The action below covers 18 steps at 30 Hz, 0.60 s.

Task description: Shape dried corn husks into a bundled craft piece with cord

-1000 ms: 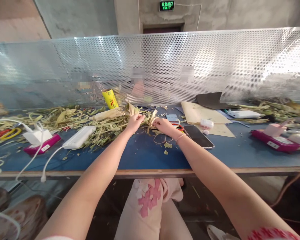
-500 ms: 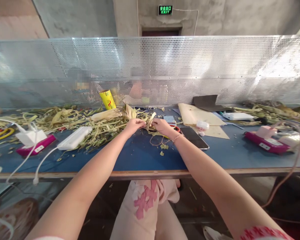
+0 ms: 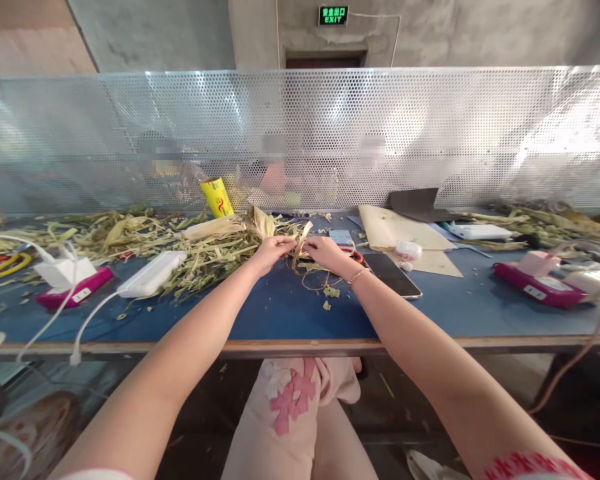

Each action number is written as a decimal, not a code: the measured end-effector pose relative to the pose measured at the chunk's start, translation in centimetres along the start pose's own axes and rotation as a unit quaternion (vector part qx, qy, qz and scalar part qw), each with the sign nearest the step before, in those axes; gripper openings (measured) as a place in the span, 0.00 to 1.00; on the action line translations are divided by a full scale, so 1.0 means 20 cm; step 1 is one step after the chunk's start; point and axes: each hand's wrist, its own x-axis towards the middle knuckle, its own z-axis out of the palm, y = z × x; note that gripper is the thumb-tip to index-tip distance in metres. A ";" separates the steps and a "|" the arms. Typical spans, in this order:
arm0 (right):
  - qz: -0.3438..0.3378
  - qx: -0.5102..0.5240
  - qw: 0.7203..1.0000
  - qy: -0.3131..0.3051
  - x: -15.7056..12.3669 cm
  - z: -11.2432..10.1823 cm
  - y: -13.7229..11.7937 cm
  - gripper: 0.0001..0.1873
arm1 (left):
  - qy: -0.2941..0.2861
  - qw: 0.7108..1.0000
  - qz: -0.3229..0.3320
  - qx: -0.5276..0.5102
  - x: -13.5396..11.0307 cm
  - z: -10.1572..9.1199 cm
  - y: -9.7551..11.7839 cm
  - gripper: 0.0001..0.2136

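Both my hands meet at the far middle of the blue table (image 3: 280, 313). My left hand (image 3: 273, 252) is closed in a pinch on a pale dried husk strip (image 3: 301, 241). My right hand (image 3: 326, 253) is closed on the same strip from the other side. A thin loop of fibre (image 3: 314, 283) lies on the table just below my right wrist. A heap of dried husks and leaves (image 3: 200, 250) spreads to the left of my hands.
A white power bank (image 3: 151, 273) with a cable and a pink device (image 3: 75, 288) lie at left. A phone (image 3: 393, 273), brown paper (image 3: 405, 235) and another pink device (image 3: 537, 285) lie at right. A yellow roll (image 3: 218, 197) leans on the perforated metal screen (image 3: 430, 133); people sit behind it.
My hands have drawn closer together on the husk strip, the left one shifting slightly toward me and to the right. The view has moved a little.
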 end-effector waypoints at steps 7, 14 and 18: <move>-0.048 0.029 0.995 0.080 0.00 -0.01 -0.01 0.08 | 0.013 1.000 0.006 0.022 -0.02 0.02 0.02 0.13; -0.062 0.115 0.986 0.108 0.01 0.00 0.00 0.03 | 0.020 0.999 0.025 0.043 -0.01 0.03 0.00 0.12; -0.079 0.128 0.983 0.101 0.01 0.00 0.00 0.04 | 0.015 0.999 0.024 0.043 -0.02 0.05 0.02 0.08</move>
